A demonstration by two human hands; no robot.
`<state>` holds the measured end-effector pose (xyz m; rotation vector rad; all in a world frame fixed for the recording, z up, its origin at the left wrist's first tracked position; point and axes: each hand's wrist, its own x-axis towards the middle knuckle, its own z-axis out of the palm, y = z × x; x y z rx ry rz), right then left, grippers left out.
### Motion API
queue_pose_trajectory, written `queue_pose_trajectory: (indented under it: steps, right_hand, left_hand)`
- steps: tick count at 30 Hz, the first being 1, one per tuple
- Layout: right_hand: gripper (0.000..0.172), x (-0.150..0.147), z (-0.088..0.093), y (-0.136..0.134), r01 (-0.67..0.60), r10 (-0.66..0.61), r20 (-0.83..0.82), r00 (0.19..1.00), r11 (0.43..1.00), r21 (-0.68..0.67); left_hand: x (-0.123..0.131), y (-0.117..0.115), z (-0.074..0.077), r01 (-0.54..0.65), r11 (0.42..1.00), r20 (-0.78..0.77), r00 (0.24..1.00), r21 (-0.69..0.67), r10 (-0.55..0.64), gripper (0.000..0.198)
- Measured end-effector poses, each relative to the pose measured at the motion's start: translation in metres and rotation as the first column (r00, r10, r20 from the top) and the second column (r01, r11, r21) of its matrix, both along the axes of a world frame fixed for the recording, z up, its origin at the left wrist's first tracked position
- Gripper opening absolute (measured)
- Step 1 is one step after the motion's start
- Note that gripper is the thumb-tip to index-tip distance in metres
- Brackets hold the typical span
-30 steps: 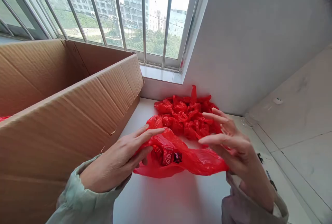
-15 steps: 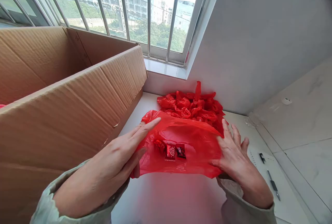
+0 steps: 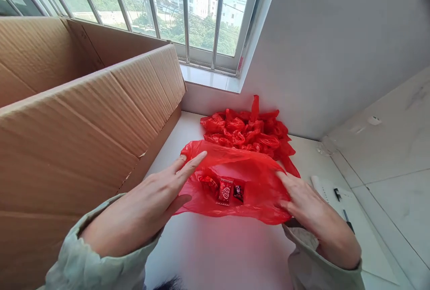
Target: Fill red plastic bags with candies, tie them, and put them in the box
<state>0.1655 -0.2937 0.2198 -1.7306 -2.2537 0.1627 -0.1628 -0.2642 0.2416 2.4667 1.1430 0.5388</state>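
Note:
A red plastic bag [image 3: 262, 209] lies with its mouth gaping towards me on the white table. Inside it are a few small wrapped candies; a red candy with "520" on its wrapper [image 3: 225, 190] is in the middle, and a dark-wrapped candy [image 3: 238, 192] sits to its right. My left hand [image 3: 161, 191] rests against the bag's left side, fingers stretched out and thumb apart. At the opposite side, my right hand [image 3: 302, 196] has the bag's edge between thumb and fingers, its fingertips partly hidden by the plastic.
Behind the bag is a heap of crumpled red plastic bags [image 3: 248, 128] against the wall. A large open cardboard box [image 3: 110, 115] stands at the left, below a barred window. On the right lie a pen [image 3: 348, 221], a small black item [image 3: 337, 194] and white paper [image 3: 366, 236].
My right hand has gone from spread fingers beside the bag to closing on its edge. The left hand stays at the bag's side. The camera view has shifted slightly.

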Motion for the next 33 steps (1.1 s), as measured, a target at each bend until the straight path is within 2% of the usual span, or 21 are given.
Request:
queue_pose_trajectory:
  steps: [3, 5, 7, 9, 11, 13, 16, 20, 23, 26, 28, 30, 33]
  right_hand:
    - [0.062, -0.002, -0.001, -0.001, -0.062, 0.064, 0.036, 0.997, 0.997, -0.05]
    - [0.058, -0.007, 0.001, -0.001, -0.092, 0.094, 0.079, 0.992, 0.995, -0.03]
    - [0.046, -0.018, 0.003, 0.0, -0.058, 0.041, 0.129, 0.991, 0.99, 0.129]
    - [0.036, -0.031, 0.004, 0.004, -0.033, -0.012, 0.14, 0.99, 0.949, 0.315]
    - [0.034, -0.043, 0.003, 0.009, -0.064, 0.013, 0.13, 0.991, 0.916, 0.397]
    - [0.033, -0.051, 0.0, 0.013, -0.121, 0.064, 0.155, 0.986, 0.915, 0.386]
    - [0.031, -0.058, -0.006, 0.017, -0.121, 0.048, 0.202, 0.978, 0.922, 0.368]
    - [0.027, -0.082, -0.014, 0.017, -0.135, 0.089, 0.144, 0.986, 0.925, 0.354]
    - [0.021, -0.108, -0.032, 0.021, -0.194, 0.149, 0.181, 0.972, 0.946, 0.261]
    - [0.011, -0.125, -0.059, 0.032, -0.14, 0.088, 0.279, 0.956, 0.975, 0.175]
    - [0.008, -0.129, -0.076, 0.04, -0.109, 0.058, 0.323, 0.944, 0.984, 0.142]
    - [0.008, -0.129, -0.085, 0.046, -0.101, 0.052, 0.343, 0.938, 0.987, 0.125]
    - [0.014, -0.118, -0.084, 0.051, -0.068, 0.026, 0.288, 0.957, 0.988, 0.139]
  left_hand:
    - [0.0, -0.003, -0.002, 0.0, 1.0, -0.139, 0.99, -0.019, -0.003, 0.063]
    - [-0.002, -0.009, -0.002, -0.005, 0.999, -0.189, 0.982, -0.048, -0.004, 0.064]
    - [-0.003, -0.012, -0.002, -0.018, 0.998, -0.209, 0.978, -0.064, 0.004, 0.066]
    - [-0.001, -0.013, -0.001, -0.025, 0.999, -0.196, 0.98, -0.043, 0.016, 0.069]
    - [0.001, -0.012, 0.001, -0.02, 1.0, -0.164, 0.986, -0.003, 0.019, 0.071]
    - [0.002, -0.012, 0.003, -0.002, 1.0, -0.139, 0.99, 0.006, 0.003, 0.072]
    - [0.0, -0.014, 0.003, 0.049, 0.998, -0.116, 0.992, -0.033, -0.052, 0.071]
    - [-0.002, -0.017, 0.0, 0.057, 0.998, -0.096, 0.994, -0.022, -0.059, 0.072]
    - [0.001, -0.017, 0.002, 0.074, 0.997, -0.083, 0.994, 0.025, -0.072, 0.066]
    - [0.005, -0.014, 0.009, 0.105, 0.994, -0.1, 0.99, 0.031, -0.102, 0.05]
    - [0.006, -0.011, 0.01, 0.118, 0.992, -0.135, 0.985, 0.038, -0.112, 0.045]
    - [0.006, -0.008, 0.007, 0.128, 0.991, -0.175, 0.977, 0.04, -0.12, 0.048]
    - [0.005, -0.004, -0.001, 0.12, 0.993, -0.198, 0.973, 0.012, -0.116, 0.056]
